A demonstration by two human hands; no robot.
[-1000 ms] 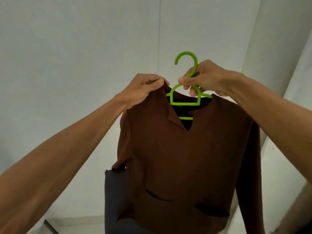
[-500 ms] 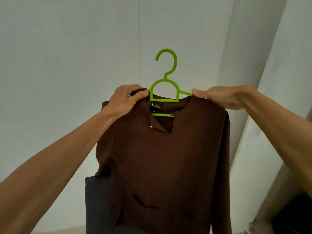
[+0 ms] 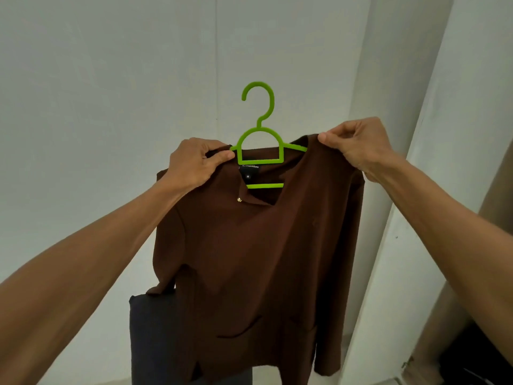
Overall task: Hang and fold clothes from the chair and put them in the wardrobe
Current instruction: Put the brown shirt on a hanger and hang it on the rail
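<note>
Brown shirt point(image 3: 258, 259) is held up in the air in front of a plain pale wall point(image 3: 111, 107), with the green hanger point(image 3: 260, 128) already inside the neck opening; the hook sticks up free and is on no rail. Left hand point(image 3: 194, 162) pinches the collar/shoulder cloth right at the hanger's left arm, thumb on top. Right hand point(image 3: 358, 145) has its fingers curled, pinching the other shoulder cloth and lifting it a little above the hanger's right arm, whose tip still shows bare. Judgement: hanging of this one garment is nearly done, the right shoulder looks not yet seated, and the collar flap on the left is folded over and could use straightening. Sleeves and hem hang loose and fairly flat. Left to do: settle the shoulders, carry it to the wardrobe, hook it on. No wardrobe is plainly in view; the pale panels on the right could be part of one, cannot tell. Dark grey fabric point(image 3: 150, 343) sits behind the shirt at lower left, maybe another garment or the chair, so more folding likely remains.
</note>
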